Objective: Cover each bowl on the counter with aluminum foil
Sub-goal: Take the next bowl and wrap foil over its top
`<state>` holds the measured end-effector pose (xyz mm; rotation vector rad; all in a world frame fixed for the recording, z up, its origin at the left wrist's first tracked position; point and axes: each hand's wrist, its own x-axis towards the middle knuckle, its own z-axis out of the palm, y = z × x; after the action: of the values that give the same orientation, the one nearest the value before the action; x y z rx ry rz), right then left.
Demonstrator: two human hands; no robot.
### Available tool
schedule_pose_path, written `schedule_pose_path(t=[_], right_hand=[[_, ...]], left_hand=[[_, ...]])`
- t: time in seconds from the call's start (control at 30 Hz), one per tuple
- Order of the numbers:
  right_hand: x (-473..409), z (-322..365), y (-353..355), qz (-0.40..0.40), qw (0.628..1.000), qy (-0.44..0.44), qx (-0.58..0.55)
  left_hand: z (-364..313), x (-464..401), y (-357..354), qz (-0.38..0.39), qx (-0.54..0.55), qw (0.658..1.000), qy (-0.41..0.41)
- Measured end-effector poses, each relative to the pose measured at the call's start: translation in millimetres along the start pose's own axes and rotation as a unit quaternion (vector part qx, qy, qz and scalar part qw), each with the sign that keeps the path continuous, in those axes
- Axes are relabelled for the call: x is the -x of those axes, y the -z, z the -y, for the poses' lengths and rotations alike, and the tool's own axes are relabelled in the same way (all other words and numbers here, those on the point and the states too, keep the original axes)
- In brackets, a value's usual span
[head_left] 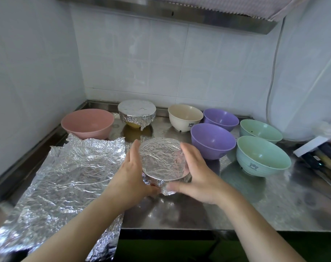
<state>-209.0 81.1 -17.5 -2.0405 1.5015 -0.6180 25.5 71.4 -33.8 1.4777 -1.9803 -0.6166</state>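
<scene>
- the left hand [131,173] presses flat against the left side of the foil-wrapped bowl [161,161], fingers straight and pointing away from the person, thumb tucked under near the bowl's front.
- the right hand [198,174] cups the bowl's right side, fingers lightly bent along the wall, the thumb pressing a crumpled fold of foil at the lower front.
- this bowl stands near the middle of the counter [264,203], closer to the front edge than the other bowls; foil lies tight across its top and down its sides.
- just to its left a large creased foil sheet [66,178] lies spread over the counter's left part and hangs over the front edge.
- behind the sheet, toward the back left corner, sits an uncovered pink bowl [87,123].
- beside it at the back edge stands a second covered bowl [136,115], a yellow base showing under its foil.
- further right along the back edge: a cream bowl [185,118], then a purple bowl [221,119].
- a nearer purple bowl [212,140] stands just right of the right hand.
- two green bowls, one behind [261,130] and one in front [262,156], stand toward the right edge, all open.
- dark packets [319,156] lie at the right edge, blurred.
</scene>
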Motion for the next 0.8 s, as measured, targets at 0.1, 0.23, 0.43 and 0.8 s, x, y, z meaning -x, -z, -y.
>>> schedule_pose_path(t=[0.1,0.23,0.43,0.8], right_hand=[[-3,1,14,-0.043,0.997,-0.047,-0.051],[-27,13,20,-0.062,0.997,-0.037,-0.022],[-50,16,8,-0.031,0.997,-0.045,-0.06],[-20,1,13,0.001,0.983,-0.059,-0.173]], left_hand=[[-3,2,2,0.029,-0.009,1.0,0.009],[-21,12,-5,0.015,-0.001,1.0,-0.001],[-21,6,-12,-0.029,0.054,0.998,0.013],[6,1,-9,-0.008,0.037,0.999,0.004]])
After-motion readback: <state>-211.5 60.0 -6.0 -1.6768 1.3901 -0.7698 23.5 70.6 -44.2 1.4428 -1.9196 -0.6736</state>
